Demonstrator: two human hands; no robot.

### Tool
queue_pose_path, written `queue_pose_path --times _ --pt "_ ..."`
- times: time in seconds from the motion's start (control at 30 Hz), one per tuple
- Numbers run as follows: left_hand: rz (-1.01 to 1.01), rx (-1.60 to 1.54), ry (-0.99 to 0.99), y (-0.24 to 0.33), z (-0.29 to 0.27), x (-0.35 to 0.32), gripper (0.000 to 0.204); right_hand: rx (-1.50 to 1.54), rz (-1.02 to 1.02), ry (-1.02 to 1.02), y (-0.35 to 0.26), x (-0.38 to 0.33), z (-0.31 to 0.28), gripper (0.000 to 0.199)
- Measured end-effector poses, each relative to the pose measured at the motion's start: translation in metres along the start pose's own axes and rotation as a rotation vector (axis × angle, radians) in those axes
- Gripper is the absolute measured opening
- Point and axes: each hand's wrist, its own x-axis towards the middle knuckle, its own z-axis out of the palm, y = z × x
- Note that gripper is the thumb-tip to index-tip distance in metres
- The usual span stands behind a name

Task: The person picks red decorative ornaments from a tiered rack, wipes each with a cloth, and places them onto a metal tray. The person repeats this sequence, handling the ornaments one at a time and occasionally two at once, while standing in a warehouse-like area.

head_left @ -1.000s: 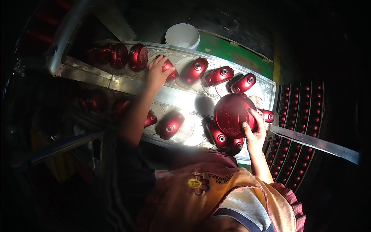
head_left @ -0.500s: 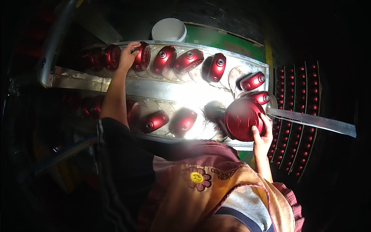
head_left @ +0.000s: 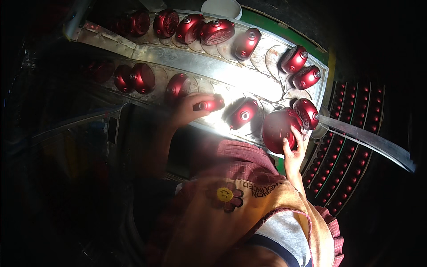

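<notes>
My left hand [head_left: 186,111] has its fingers and thumb around a glossy red round housing [head_left: 215,103] with a small round neck, over the near lane of a metal conveyor [head_left: 178,58]. At the conveyor's near right corner, my right hand [head_left: 294,149] grips a larger-looking red housing [head_left: 276,131], its broad disc face turned up and thumb on the rim. Between my hands another red housing [head_left: 243,114] stands on the lane with its neck facing me. Just beyond the right hand's piece is one more housing [head_left: 306,113].
Several similar housings line the far lane, including one red housing [head_left: 247,43]. A white bucket [head_left: 221,9] stands behind the conveyor. A metal strip [head_left: 367,139] juts out to the right, above racks [head_left: 344,155] holding rows of small-looking red pieces. Bright glare covers the conveyor's middle.
My left hand has come from a housing on the far lane to one on the near lane. My right hand keeps its housing. The view has shifted, and pieces sit at different places along the conveyor.
</notes>
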Motion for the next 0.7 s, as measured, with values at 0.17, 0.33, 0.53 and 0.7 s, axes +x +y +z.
queue_pose_path --times 0.17,0.33,0.53,0.7 --pt "0.113 0.384 0.187 0.016 0.070 -0.003 0.049 -0.035 0.025 0.030 0.044 -0.008 0.002 0.048" --pt "0.034 0.341 0.279 0.036 0.110 0.000 0.034 -0.028 0.037 0.065 0.090 -0.008 -0.003 0.047" --pt "-0.165 0.470 0.402 0.081 0.192 0.016 0.037 -0.080 -0.012 0.069 0.127 -0.025 -0.026 0.051" --pt "-0.125 0.359 0.374 0.109 0.223 0.016 0.054 -0.136 0.000 0.100 0.159 -0.029 -0.063 0.051"
